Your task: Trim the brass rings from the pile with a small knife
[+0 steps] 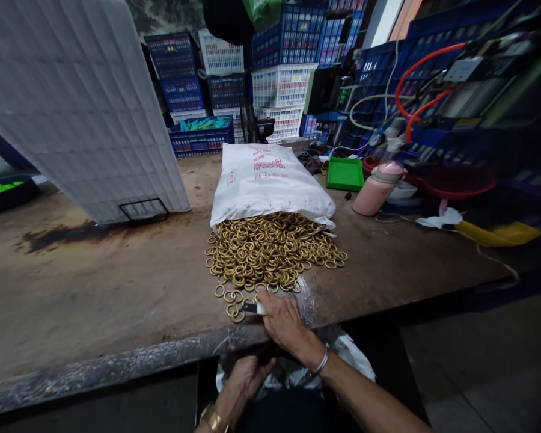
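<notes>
Right hand [283, 317]: you pinch the knife [250, 308] on your side of the sack [270, 183].
Left hand [249, 377]: farther from the sack; its grip cannot be told.
Knife: long axis across the sack's mouth, tip leftward near loose rings [235, 311].
Heap [264, 249]: spilled at the sack's mouth; much seems left to handle.
</notes>
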`<state>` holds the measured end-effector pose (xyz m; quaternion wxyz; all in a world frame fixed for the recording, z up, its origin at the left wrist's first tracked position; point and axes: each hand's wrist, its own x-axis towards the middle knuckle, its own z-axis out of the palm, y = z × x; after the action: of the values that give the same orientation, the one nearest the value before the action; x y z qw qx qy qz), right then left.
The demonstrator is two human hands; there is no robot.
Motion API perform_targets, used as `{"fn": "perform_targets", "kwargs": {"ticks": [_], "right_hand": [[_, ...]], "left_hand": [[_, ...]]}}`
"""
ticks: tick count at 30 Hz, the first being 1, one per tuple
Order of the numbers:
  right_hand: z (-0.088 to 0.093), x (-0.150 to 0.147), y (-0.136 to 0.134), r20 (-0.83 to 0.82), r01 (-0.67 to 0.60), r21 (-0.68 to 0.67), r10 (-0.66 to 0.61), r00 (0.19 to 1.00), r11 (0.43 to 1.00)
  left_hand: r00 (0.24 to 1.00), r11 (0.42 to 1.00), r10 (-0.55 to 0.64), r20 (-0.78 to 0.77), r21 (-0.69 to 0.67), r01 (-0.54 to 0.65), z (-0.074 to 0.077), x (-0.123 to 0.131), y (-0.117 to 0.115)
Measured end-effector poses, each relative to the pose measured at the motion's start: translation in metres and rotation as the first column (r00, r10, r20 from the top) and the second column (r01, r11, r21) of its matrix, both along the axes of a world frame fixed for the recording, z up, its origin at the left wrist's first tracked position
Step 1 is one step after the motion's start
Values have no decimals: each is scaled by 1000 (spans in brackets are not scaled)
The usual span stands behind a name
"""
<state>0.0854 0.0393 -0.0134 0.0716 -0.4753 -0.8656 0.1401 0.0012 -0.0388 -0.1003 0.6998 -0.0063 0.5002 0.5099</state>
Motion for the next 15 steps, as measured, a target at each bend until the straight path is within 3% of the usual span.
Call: {"fn": "perform_targets", "kwargs": {"ticks": [5,9,13,15], "right_hand": [[-1,2,0,-48,-47,-5,46,998,999],[-1,-4,-4,-47,-96,6,96,994,995],[-4,-13,-8,-1,-78,45,78,997,996],[-7,-15,-8,11,-52,73,51,999,996]], "left_hand": [[1000,1000,9,-10,16,-9,-11,-5,-6],[1000,1000,-11,-25,3,11,-9,-3,-9],[992,993,-118,-47,-5,118,-2,-2,-17],[964,973,-222,-149,26,228,0,-6,-22]]}}
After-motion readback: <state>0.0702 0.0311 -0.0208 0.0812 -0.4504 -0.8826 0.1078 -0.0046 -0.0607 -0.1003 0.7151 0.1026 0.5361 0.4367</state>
